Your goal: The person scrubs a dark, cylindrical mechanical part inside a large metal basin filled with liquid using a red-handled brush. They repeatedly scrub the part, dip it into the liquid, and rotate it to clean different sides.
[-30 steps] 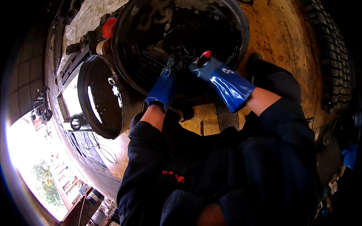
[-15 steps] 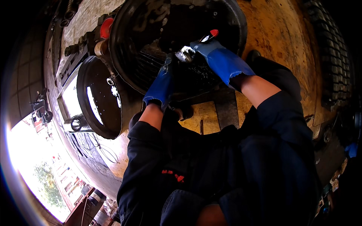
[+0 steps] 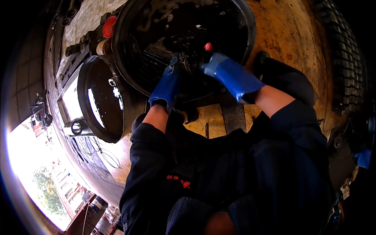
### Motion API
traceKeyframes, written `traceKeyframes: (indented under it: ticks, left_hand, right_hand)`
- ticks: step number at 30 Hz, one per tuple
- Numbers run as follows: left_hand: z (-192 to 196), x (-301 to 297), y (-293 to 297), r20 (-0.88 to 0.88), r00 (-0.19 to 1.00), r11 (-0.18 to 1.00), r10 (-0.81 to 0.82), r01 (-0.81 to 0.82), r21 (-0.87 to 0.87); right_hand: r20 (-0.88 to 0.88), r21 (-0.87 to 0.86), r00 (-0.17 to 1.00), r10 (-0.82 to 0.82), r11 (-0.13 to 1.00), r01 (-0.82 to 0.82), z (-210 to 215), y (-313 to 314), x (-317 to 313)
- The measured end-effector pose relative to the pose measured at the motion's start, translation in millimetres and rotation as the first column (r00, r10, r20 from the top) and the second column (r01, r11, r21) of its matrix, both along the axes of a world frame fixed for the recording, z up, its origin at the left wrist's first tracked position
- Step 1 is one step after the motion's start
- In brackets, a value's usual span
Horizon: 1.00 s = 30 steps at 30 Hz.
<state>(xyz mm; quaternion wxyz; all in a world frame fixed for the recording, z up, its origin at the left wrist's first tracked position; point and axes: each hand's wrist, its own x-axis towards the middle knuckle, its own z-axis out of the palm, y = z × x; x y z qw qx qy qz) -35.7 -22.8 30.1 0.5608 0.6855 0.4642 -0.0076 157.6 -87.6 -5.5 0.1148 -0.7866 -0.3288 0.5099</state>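
We view both hands inside large black round wash tub (image 3: 129, 51). Left hand (image 3: 168, 84), blue rubber glove, clasps dark greasy metal part (image 3: 184, 62) at tub centre, apparently steadying it. Right hand (image 3: 225, 72), same glove, grips red-tipped tool (image 3: 208, 47) just beside part, seemingly working it. Second, smaller black round basin (image 3: 98, 98) stands left of tub. Stained yellow floor (image 3: 290, 35) underneath.

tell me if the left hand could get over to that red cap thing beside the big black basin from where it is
Probably yes. The left hand is inside the black basin, and the red cap sits just outside its left rim. Only the rim lies between them, so the hand would need to lift over it.
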Motion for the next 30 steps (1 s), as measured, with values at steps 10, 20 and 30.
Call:
traceKeyframes:
  ticks: [10,20,30]
  left_hand:
    - [-23.0,-4.1,6.9,-0.131,0.979,0.941,-0.157,0.188,0.282]
    - [-97.8,15.6,30.4,-0.079,0.996,0.995,0.041,-0.033,0.097]
    - [-78.1,14.6,19.8,-0.206,0.906,0.503,-0.369,0.381,0.776]
  right_hand:
    - [-0.185,0.023,0.956,-0.226,0.972,0.235,-5.9,8.3,2.7]
    - [-0.129,-0.026,0.971,-0.201,0.98,0.2,-16.6,10.7,28.7]
    - [-0.62,0.002,0.684,-0.383,0.872,0.49,-58.4,-7.0,20.9]
